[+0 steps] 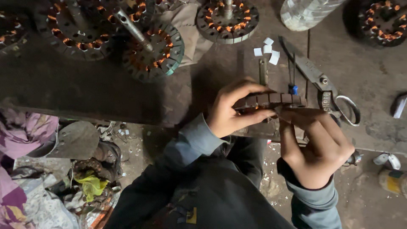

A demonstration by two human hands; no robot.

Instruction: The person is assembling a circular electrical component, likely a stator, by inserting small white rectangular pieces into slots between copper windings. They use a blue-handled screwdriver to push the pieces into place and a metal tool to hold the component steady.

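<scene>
My left hand [231, 108] grips a round, dark slotted motor stator [275, 99] by its left side, holding it on edge at the near edge of the dark workbench [85, 85]. My right hand [316, 146] reaches up from below, and its fingertips pinch at the stator's rim; a small white slip seems to sit under them. Several small white paper pieces [267, 51] lie on the bench just beyond the stator. Both sleeves are grey-blue.
Large metal scissors [324, 82] lie to the right of the stator, with a thin blue-handled tool [293, 82] beside them. Wound stators with copper coils [152, 53] [227, 19] crowd the bench's far side. A clear plastic bottle [305, 12] lies at the top. Rags and clutter cover the floor on the left.
</scene>
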